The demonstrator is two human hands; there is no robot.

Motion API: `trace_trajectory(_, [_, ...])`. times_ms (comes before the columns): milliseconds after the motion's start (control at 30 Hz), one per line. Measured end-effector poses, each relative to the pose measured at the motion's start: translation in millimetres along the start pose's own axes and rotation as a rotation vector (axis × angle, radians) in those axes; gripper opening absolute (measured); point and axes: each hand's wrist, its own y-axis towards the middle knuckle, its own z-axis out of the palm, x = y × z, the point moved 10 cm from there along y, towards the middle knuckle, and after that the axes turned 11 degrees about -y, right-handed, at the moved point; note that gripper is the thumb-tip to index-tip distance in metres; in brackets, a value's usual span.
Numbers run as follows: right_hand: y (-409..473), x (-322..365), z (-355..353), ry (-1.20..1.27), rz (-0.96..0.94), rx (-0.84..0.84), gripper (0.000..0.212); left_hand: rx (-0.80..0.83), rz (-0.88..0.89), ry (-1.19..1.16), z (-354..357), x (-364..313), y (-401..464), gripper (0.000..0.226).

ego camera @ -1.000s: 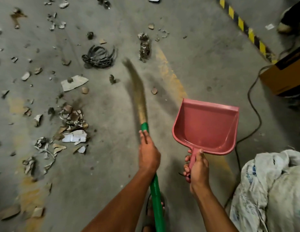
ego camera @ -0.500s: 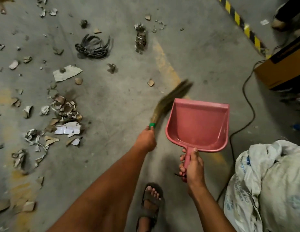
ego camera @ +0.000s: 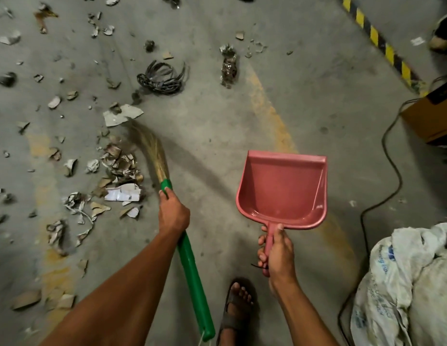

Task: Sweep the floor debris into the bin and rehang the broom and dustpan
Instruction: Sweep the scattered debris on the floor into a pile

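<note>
The left hand [ego camera: 173, 214] is wrapped tight around the green handle of the broom [ego camera: 190, 265], gripping it just below the straw head, forefinger stretched along the collar. The bristles [ego camera: 150, 148] fan toward the upper left and blur at their tips beside a grey sheet of card [ego camera: 122, 115]. The right hand [ego camera: 277, 253] is closed round the stem of the pink dustpan [ego camera: 283, 191], thumb on top, holding the pan in the centre right of the frame with its mouth pointing up the picture.

Debris [ego camera: 120, 171] lies in a heap of torn paper and cardboard just left of the bristles, with more scraps scattered across the left half of the concrete floor [ego camera: 304, 101]. A tangle of dark wire [ego camera: 162, 78] sits at upper centre. A yellow-and-black stripe [ego camera: 382, 43] runs down the upper right, a black cable [ego camera: 389, 176] snakes along the right side, and a white sack [ego camera: 412, 283] fills the lower right corner. A sandalled foot [ego camera: 238, 308] shows at the bottom.
</note>
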Motion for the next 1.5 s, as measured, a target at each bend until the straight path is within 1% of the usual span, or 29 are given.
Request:
trace_trajectory(100, [-7.3,0.4,3.6,-0.003,0.001,-0.011,0.045,0.014,0.141,-0.068,24.9,-20.2,-37.6,0.072])
trace_trajectory(167, [-11.2,-1.6,-1.1,-0.015,0.003,-0.04,0.046,0.074,0.256,-0.095,53.5,-39.1,-66.4,0.071])
trace_trajectory(233, [-13.5,-3.3,-10.0,-0.008,0.001,-0.074,0.047,0.193,0.386,-0.101,88.5,-59.7,-93.4,0.073])
trace_trajectory(333, [-12.7,-4.3,-36.7,0.019,-0.015,-0.166,0.048,0.433,0.605,-0.076,144.2,-93.5,-133.8,0.076])
trace_trajectory(433, [-8.0,-9.6,-72.1,0.041,-0.011,-0.278,0.049,0.665,0.814,0.018,194.7,-119.5,-173.6,0.078])
trace_trajectory(500, [-5.1,-14.0,-95.0,0.029,-0.009,-0.332,0.048,0.779,0.885,0.122,226.6,-127.0,-192.9,0.075])
trace_trajectory(600, [-4.2,-23.4,-120.4,0.008,0.007,-0.377,0.047,0.869,0.833,0.303,253.4,-130.4,-202.1,0.065])
trace_trajectory(667, [-3.8,-30.7,-132.1,0.004,0.014,-0.391,0.048,0.855,0.777,0.324,256.3,-135.3,-192.7,0.059])
trace_trajectory(733, [-3.0,-36.6,-138.1,0.012,0.024,-0.387,0.047,0.788,0.7,0.295,246.6,-138.7,-170.5,0.062])
trace_trajectory(800, [-1.7,-40.9,-138.2,0.031,0.041,-0.366,0.045,0.682,0.603,0.216,230.9,-137.8,-138.0,0.062])
trace_trajectory(900, [1.3,-40.9,-130.3,0.037,0.055,-0.338,0.046,0.473,0.408,0.096,188.1,-135.4,-85.0,0.056])
trace_trajectory(1033, [13.1,-31.2,-109.5,0.04,0.068,-0.297,0.046,0.231,0.194,0.019,123.8,-119.9,-20.2,0.055])
trace_trajectory(1100, [18.8,-21.0,-99.3,0.028,0.06,-0.277,0.046,0.148,0.056,-0.027,96.9,-103.1,1.4,0.05])
trace_trajectory(1167, [24.0,-7.8,-89.3,0.021,0.053,-0.251,0.046,0.104,-0.036,-0.066,75.2,-91.7,7.5,0.047])
trace_trajectory(1233, [28.1,7.3,-79.9,0.027,0.044,-0.225,0.046,0.082,-0.051,-0.087,61.1,-87.9,2.5,0.047])
trace_trajectory(1267, [30.2,16.5,-75.2,0.034,0.039,-0.211,0.046,0.072,-0.029,-0.095,56.1,-90.4,-2.4,0.048])
trace_trajectory(1400, [38.0,54.1,-66.5,0.057,0.021,-0.171,0.046,0.083,0.166,-0.133,60.2,-129.2,-38.6,0.063])
trace_trajectory(1500, [48.9,88.5,-70.0,0.059,-0.004,-0.165,0.049,0.167,0.318,-0.129,79.6,-180.8,-57.7,0.071])
